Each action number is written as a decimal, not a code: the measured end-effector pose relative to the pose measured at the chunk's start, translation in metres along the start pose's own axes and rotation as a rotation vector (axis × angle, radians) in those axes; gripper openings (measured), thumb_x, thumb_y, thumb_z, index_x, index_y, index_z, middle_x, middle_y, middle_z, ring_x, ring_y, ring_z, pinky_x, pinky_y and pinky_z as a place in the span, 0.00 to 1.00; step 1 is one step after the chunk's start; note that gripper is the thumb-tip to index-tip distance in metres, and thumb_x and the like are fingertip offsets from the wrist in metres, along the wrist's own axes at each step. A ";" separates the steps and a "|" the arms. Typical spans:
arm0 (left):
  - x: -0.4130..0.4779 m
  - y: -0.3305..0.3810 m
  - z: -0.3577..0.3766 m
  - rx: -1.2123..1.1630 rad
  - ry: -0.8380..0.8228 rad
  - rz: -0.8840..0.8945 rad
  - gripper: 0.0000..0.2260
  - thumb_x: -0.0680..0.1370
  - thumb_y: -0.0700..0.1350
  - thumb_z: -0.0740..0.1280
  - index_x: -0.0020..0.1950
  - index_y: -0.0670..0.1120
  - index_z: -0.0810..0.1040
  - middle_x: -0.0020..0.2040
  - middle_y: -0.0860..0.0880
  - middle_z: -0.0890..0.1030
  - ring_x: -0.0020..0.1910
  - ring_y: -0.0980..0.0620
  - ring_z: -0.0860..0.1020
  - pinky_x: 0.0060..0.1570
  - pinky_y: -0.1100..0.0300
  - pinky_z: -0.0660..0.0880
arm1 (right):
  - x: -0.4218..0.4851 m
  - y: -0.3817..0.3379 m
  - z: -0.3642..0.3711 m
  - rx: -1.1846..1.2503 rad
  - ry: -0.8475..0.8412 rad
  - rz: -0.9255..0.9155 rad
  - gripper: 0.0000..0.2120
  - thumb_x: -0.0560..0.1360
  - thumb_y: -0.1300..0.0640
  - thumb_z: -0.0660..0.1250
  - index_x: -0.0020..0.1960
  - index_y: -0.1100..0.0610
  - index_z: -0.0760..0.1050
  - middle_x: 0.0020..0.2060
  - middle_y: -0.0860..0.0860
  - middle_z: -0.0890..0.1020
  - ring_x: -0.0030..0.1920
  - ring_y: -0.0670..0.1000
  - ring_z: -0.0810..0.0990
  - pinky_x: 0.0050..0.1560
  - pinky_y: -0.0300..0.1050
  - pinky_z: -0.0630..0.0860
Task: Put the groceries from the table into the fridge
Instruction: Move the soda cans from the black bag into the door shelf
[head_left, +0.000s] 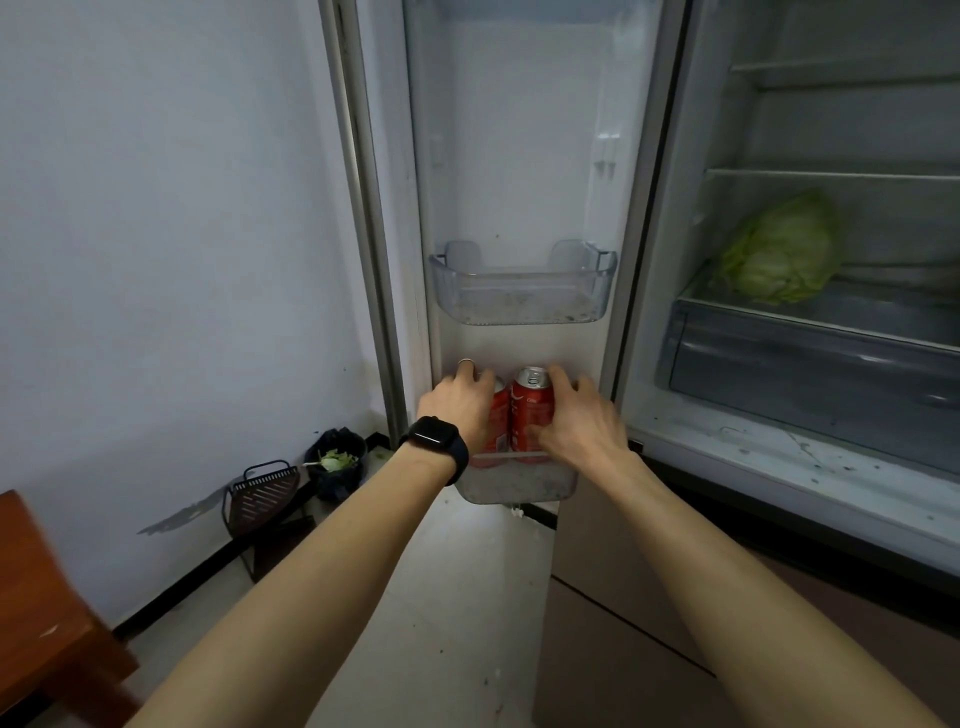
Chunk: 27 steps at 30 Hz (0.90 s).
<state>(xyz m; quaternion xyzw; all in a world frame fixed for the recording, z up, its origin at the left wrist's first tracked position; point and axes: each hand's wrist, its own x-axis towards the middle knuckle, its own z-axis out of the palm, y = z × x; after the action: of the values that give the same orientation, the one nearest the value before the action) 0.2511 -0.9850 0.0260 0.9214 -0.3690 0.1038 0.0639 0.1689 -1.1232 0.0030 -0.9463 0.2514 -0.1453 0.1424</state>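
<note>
Two hands at the open fridge door (519, 156), seen from the head camera: we look down on a pair of red drink cans standing upright and side by side in the lower door bin (519, 480), touching or nearly so. The left hand (460, 397) wraps its curled fingers round the left can (500, 415) and covers most of it, so we see only a red strip and a sliver of the lid. The right hand (576, 415) grips the right can (531, 410), thumb on the front and fingers curled behind; their tips are hidden. The silver top and pull tab of this can show plainly (its lettering is too small to read). The bin's cloudy front blurs the foot of both cans, and we cannot tell whether they rest on its floor.

A dark watch (434, 439) sits on the left wrist and a ring (465, 362) on one finger. Above hangs the upper door bin (522, 291), clear plastic with a speckled bottom. Inside the fridge, at right, a green cabbage (782, 249) lies on a glass shelf (857, 312) over a drawer (805, 364) cut off by the frame edge. On the floor by the wall stand a black bag-lined bin (335, 462) holding green scraps and a dark wire rack (265, 493); a piece of brown wooden furniture (41, 597) is cropped at left.
</note>
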 end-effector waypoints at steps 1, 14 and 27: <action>-0.001 0.000 0.000 0.003 0.003 0.001 0.21 0.79 0.49 0.66 0.70 0.47 0.68 0.65 0.42 0.70 0.58 0.41 0.76 0.47 0.49 0.75 | -0.001 0.000 0.000 0.016 -0.003 0.006 0.38 0.72 0.43 0.73 0.75 0.49 0.58 0.63 0.57 0.71 0.60 0.63 0.77 0.56 0.57 0.76; -0.060 -0.021 -0.015 -0.099 0.075 0.047 0.21 0.80 0.56 0.61 0.71 0.51 0.69 0.66 0.47 0.73 0.60 0.46 0.74 0.50 0.50 0.78 | -0.047 -0.015 -0.019 -0.112 0.201 -0.113 0.15 0.79 0.51 0.63 0.63 0.55 0.75 0.53 0.54 0.81 0.52 0.57 0.80 0.50 0.54 0.80; -0.302 -0.201 -0.004 -0.127 0.117 -0.212 0.20 0.79 0.56 0.62 0.70 0.55 0.73 0.66 0.52 0.76 0.65 0.50 0.72 0.63 0.54 0.71 | -0.244 -0.180 0.053 0.270 0.050 -0.372 0.13 0.80 0.47 0.64 0.63 0.44 0.79 0.60 0.39 0.79 0.62 0.41 0.71 0.61 0.37 0.66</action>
<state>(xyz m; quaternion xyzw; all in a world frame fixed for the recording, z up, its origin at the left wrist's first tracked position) 0.1766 -0.6387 -0.0506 0.9417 -0.2709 0.1264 0.1543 0.0625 -0.8370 -0.0342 -0.9449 0.0542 -0.2246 0.2321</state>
